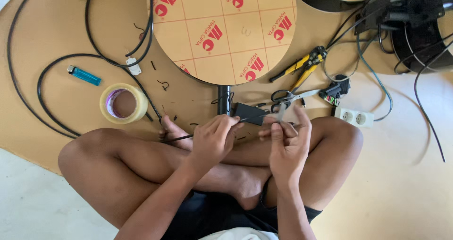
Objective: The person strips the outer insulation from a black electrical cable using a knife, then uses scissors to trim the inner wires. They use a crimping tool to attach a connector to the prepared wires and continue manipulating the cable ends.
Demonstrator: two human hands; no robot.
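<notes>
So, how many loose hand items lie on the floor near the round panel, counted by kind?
Lighter: 1
Tape roll: 1
Scissors: 1
Yellow-handled pliers: 1
White socket strip: 1
Total: 5

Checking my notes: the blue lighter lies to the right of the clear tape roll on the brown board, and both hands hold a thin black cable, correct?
Not quite. The head view shows the blue lighter up and left of the clear tape roll. The rest stands.
</notes>
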